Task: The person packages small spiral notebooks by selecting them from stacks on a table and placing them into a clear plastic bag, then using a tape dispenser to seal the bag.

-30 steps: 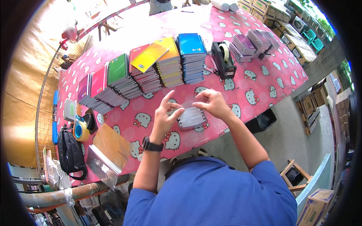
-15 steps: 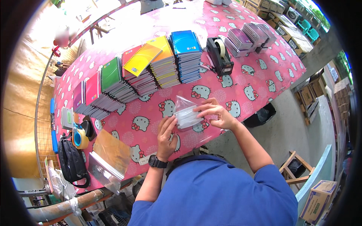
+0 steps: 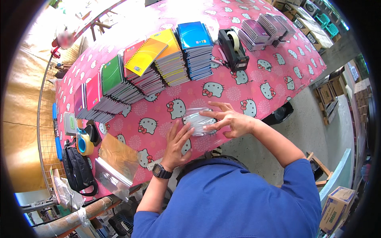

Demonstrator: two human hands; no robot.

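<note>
A clear, shiny plastic packet (image 3: 195,122) with something whitish inside lies flat on the pink tablecloth in front of me. Glare hides what it contains. My left hand (image 3: 177,146), a black watch on its wrist, rests with fingers stretched out, their tips at the packet's left edge. From the other side my right hand (image 3: 232,121) reaches over the packet. Its fingers are spread, some tips touching the plastic's top and right part.
Beyond the packet stand stacks of spiral notebooks, among them green (image 3: 112,74) and blue (image 3: 194,35). A black tape dispenser (image 3: 235,51) and plastic-wrapped purple notebooks (image 3: 254,33) sit right of them. At left are a tape roll (image 3: 84,143), a black bag (image 3: 77,170) and clear sleeves (image 3: 115,174).
The plastic's pointed flap, which stood up at the packet's far side, is now down over it. My right hand's fingers have spread over the packet; my left fingers have straightened.
</note>
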